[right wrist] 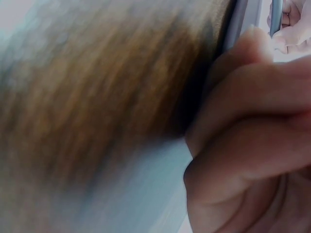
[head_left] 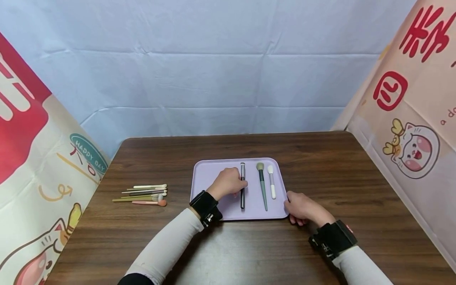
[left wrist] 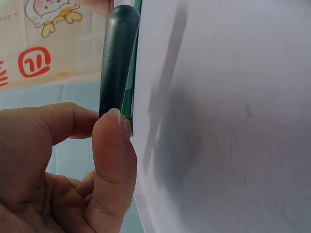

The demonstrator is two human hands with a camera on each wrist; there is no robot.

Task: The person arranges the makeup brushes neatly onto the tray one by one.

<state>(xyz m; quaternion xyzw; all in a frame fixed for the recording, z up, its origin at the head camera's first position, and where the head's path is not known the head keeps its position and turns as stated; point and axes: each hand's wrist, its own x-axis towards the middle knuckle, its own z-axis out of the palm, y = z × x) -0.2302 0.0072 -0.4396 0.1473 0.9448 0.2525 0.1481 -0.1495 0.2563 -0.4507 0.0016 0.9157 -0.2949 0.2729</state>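
My left hand (head_left: 228, 183) is over the middle of a lilac tray (head_left: 210, 170), pinching a dark-handled makeup brush (head_left: 242, 198). In the left wrist view, the thumb and index finger hold this brush (left wrist: 116, 58) by its dark, rounded handle, and its shadow falls on the tray. To its right in the tray lie a green makeup brush (head_left: 263, 186) and a shorter white makeup brush (head_left: 272, 182). My right hand (head_left: 305, 208) grips the tray's near right edge with curled fingers; in the right wrist view the fingers (right wrist: 243, 97) hide part of the rim.
On the wooden table (head_left: 149, 237), left of the tray, lies a loose group of several makeup brushes (head_left: 146, 193) with pale, olive and pink handles. A pale blue cloth (head_left: 213, 79) hangs behind the table, with printed cloths (head_left: 399, 166) along both sides.
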